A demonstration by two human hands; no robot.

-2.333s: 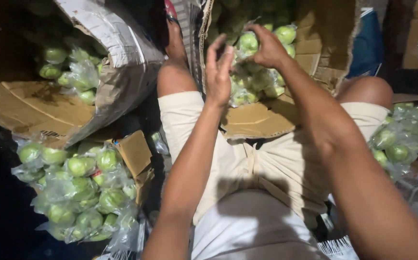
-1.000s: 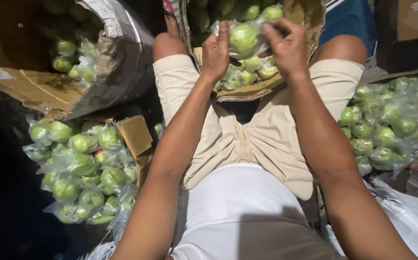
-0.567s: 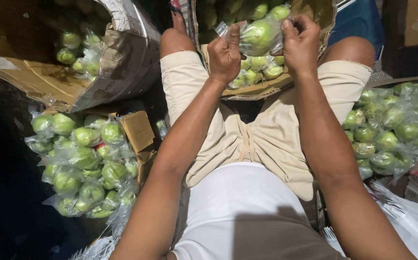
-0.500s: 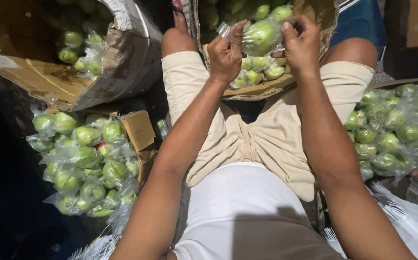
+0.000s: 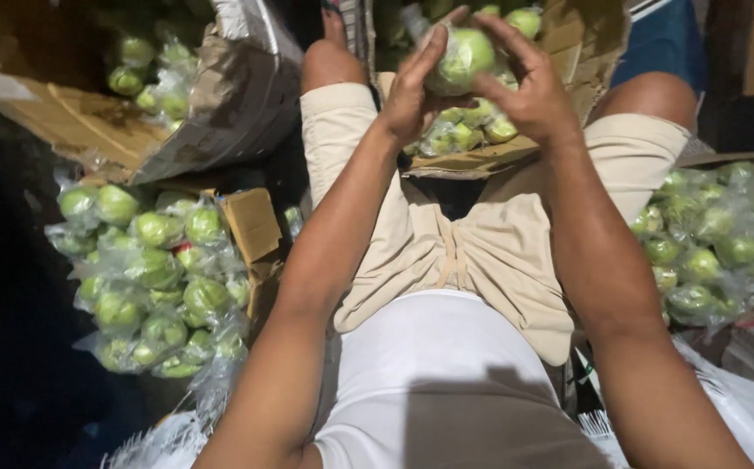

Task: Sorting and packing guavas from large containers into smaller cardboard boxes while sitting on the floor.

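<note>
Both hands up over the lap: left hand (image 5: 411,91) and right hand (image 5: 529,91) have their fingers clasped around a wrapped green fruit (image 5: 462,57), above the cardboard box (image 5: 589,52) of fruit. Best to keep the grip light, so the thin plastic wrap doesn't tear.

The dark floor (image 5: 12,365) carries heaps of bagged green fruit (image 5: 147,278) at nine o'clock and three o'clock (image 5: 707,247), plus an open cardboard box (image 5: 73,122) at eleven o'clock.

Two hands, left (image 5: 411,91) and right (image 5: 529,87), one held green fruit (image 5: 464,56), two cardboard boxes (image 5: 90,130).
</note>
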